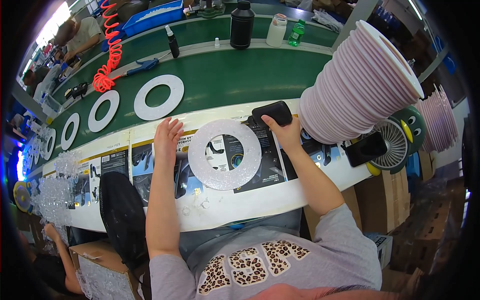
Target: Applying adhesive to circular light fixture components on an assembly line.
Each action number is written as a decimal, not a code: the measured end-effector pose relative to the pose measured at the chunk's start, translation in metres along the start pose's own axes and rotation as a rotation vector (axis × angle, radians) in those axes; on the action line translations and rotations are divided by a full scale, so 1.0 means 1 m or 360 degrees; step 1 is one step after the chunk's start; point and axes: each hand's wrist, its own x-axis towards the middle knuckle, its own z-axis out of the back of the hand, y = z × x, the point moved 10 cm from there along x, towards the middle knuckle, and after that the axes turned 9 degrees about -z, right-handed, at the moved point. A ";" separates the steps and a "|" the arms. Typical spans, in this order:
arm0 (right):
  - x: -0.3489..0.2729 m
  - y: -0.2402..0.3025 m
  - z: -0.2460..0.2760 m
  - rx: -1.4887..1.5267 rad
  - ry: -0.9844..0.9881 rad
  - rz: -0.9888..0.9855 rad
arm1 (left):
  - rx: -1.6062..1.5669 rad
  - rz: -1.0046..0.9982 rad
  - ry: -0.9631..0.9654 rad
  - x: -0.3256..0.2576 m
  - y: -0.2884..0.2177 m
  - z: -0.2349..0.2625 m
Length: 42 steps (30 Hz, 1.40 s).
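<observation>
A flat white speckled ring (198, 165) lies on the worktop in front of me, with printed card showing through its hole. My right hand (286, 132) grips a black squeeze bottle (273, 113), tilted on its side with its nozzle pointing left at the ring's upper right edge. Whether the nozzle touches the ring, I cannot tell. To the left of the ring, my left hand (169, 137) is open, fingers extended and holding nothing. It is close to the ring's left edge.
A tall stack of white rings (357, 82) stands at right, beside a phone (366, 149) and a green fan (395, 145). More rings (172, 102) lie on the green conveyor (210, 80). A black bag (117, 215) and clear plastic pieces (52, 197) are at left.
</observation>
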 end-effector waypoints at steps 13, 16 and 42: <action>0.002 -0.001 0.001 -0.0045 0.0000 -0.0014 | -0.0009 -0.0003 0.0001 0.001 0.001 0.000; 0.001 0.000 0.001 -0.0045 -0.0004 -0.0006 | -0.0015 -0.0007 0.0004 0.000 0.000 0.000; -0.015 0.017 -0.021 0.0044 0.0178 0.0058 | -0.0022 0.0005 -0.0015 0.000 0.000 0.000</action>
